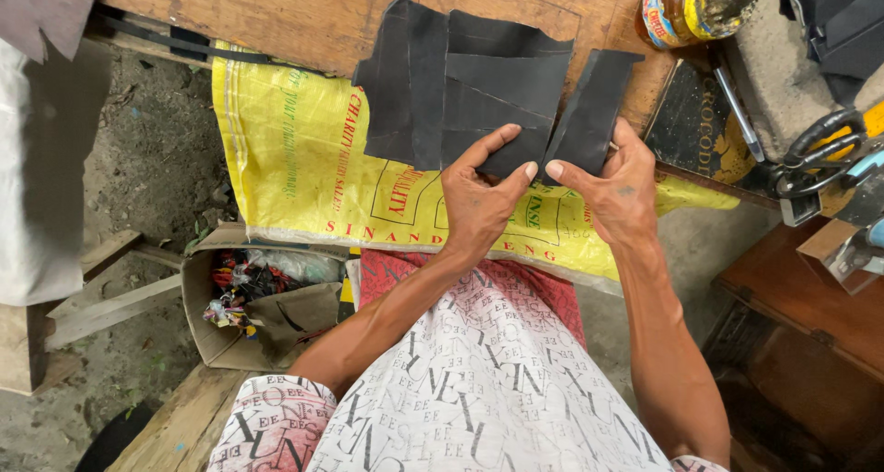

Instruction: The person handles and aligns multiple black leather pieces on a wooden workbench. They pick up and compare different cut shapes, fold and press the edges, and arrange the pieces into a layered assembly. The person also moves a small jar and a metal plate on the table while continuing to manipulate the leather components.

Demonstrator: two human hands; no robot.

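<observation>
Here black sheet (460, 85) pinched between left hand (479, 200), right hand (619, 191).

I note black sheets (460, 85), a yellow sack (285, 150) with red and green print, and my red-white lettered shorts (460, 380).

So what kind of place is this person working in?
Probably a small, informal craft workshop, perhaps for leather or shoe work. Both hands, left hand and right hand, handle black cut sheet pieces on a worn wooden workbench, with scissors and a glue-smeared jar nearby.
</observation>
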